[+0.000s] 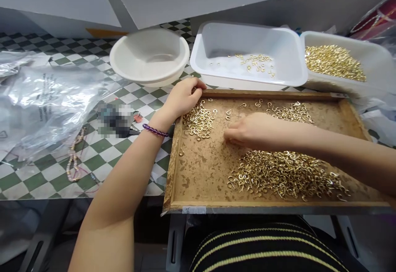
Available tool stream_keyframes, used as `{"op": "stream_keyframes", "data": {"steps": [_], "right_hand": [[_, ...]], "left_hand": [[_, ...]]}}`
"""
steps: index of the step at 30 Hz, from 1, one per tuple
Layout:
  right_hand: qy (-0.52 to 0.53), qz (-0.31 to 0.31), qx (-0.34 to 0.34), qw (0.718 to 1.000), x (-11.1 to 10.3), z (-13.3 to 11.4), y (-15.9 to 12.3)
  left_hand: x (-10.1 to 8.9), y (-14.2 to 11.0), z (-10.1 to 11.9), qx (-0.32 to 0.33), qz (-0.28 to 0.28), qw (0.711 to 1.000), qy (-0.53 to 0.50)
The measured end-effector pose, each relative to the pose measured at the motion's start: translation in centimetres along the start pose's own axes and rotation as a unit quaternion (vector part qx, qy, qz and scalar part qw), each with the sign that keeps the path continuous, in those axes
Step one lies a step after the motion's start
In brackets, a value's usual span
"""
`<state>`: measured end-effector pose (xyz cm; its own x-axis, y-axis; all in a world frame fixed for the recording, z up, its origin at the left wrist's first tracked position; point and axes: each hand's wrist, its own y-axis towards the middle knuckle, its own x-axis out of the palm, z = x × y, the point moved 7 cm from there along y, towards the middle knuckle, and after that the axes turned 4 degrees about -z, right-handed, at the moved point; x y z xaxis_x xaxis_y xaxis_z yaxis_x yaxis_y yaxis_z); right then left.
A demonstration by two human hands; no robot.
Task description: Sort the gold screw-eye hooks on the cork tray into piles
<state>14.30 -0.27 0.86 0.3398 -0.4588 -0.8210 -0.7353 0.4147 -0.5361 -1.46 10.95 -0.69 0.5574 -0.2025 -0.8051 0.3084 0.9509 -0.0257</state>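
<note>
A shallow wooden tray (204,173) holds small gold-coloured metal hooks. My left hand (185,95) grips the tray at its far left corner, thumb and fingers bent over the rim. Just below those fingers lies a smaller pile of hooks (198,123). My right hand (250,130) reaches in from the right, low over the middle of the tray. Its fingers are curled together and point down; whatever they hold is hidden. The large pile of hooks (284,175) spreads beneath my right forearm, and a few loose hooks (228,115) lie near the right fingertips.
Behind the tray stand a round white bowl (148,78), a white rectangular bin (247,80) with scattered gold pieces, and another bin (328,35) heaped with gold pieces. Clear plastic bags (52,99) and a bead strand (72,165) lie left on the checkered tablecloth (111,169).
</note>
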Motion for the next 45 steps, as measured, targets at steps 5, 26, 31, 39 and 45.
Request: {"op": "stream_keyframes", "data": {"steps": [5, 26, 31, 39, 45], "right_hand": [[0.156, -0.093, -0.120, 0.976, 0.7, -1.5, -1.2], [0.337, 0.078, -0.159, 0.925, -1.0, -1.2, 0.4], [0.274, 0.207, -0.113, 0.932, -1.0, 0.1, -1.0], [0.135, 0.203, -0.106, 0.964, 0.9, 0.3, -0.1], [0.034, 0.229, -0.124, 0.965, 1.9, -0.8, 0.0]], "left_hand": [[0.0, 0.0, 0.0, 0.000, -0.003, 1.000, 0.018], [0.3, 0.1, 0.3, 0.011, -0.001, 0.999, 0.047], [0.3, 0.0, 0.5, 0.008, -0.005, 0.999, 0.048], [0.2, 0.0, 0.7, 0.018, -0.004, 0.999, 0.044], [0.2, -0.1, 0.8, 0.015, -0.005, 0.999, 0.047]]}}
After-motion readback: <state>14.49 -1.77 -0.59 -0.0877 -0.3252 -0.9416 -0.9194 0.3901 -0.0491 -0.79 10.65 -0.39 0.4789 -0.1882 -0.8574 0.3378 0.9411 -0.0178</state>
